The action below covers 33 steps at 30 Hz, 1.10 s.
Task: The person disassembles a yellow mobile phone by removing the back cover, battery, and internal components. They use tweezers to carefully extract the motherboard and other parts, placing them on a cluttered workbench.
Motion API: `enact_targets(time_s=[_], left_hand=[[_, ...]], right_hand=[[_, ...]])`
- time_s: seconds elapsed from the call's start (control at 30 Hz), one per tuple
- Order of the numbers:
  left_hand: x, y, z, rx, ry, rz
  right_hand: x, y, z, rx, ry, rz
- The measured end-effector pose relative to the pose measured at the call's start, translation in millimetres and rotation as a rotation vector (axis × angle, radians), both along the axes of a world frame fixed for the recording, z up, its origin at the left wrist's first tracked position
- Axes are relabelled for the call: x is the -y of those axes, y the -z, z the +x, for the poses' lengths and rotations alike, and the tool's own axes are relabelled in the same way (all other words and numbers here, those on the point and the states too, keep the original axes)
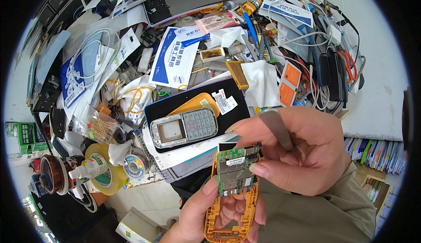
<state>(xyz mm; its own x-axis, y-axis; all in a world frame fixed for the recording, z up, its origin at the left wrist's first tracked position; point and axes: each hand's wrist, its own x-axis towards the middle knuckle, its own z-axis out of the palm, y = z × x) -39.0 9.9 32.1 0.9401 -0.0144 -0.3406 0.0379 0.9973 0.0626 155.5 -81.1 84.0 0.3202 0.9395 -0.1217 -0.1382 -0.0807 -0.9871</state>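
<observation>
My left hand is closed round an orange phone housing, held upright over my lap. In the housing's upper part sits a green circuit board with metal shields; whether it is fully seated I cannot tell. My right hand grips a flat grey metal pry blade among its curled fingers. Its thumb tip touches the board's right edge, with the index finger above the top. Just beyond, a grey phone front with a keypad lies on a black pad, partly over an orange cover.
Loose parts, tools and packets crowd the bench. A large tablet-like device lies at the back. To the left are a tape roll, a white-capped bottle and a solder spool. Cables tangle at the right.
</observation>
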Motion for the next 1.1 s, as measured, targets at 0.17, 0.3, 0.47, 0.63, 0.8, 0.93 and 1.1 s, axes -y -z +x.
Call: enact_targets(time_s=[0.17,0.3,0.47,0.63,0.8,0.93,1.1], left_hand=[[-0.3,-2.5,-1.4,-0.029,0.02,0.051],[-0.8,-0.3,-2.3,-0.035,0.054,0.102],[-0.2,-2.6,-3.3,-0.049,0.029,0.074],[-1.4,-2.6,-3.3,-0.06,0.048,0.149],[-1.5,-2.0,-3.9,-0.043,0.048,0.131],[-2.7,-3.2,-2.7,-0.046,0.041,0.145],[-4.0,-6.2,-2.3,-0.077,0.039,0.239]], right_hand=[[0.7,0.5,-0.5,-0.015,0.006,-0.001],[0.8,0.2,-0.7,-0.012,0.008,-0.004],[0.5,-0.6,-0.8,-0.01,0.002,-0.011],[0.0,-0.7,-1.1,-0.018,0.009,-0.019],[-1.0,-0.6,-0.7,0.016,0.0,0.001],[-2.1,-0.3,-0.2,0.024,-0.004,0.002],[-2.9,1.2,-0.1,0.039,0.009,0.029]])
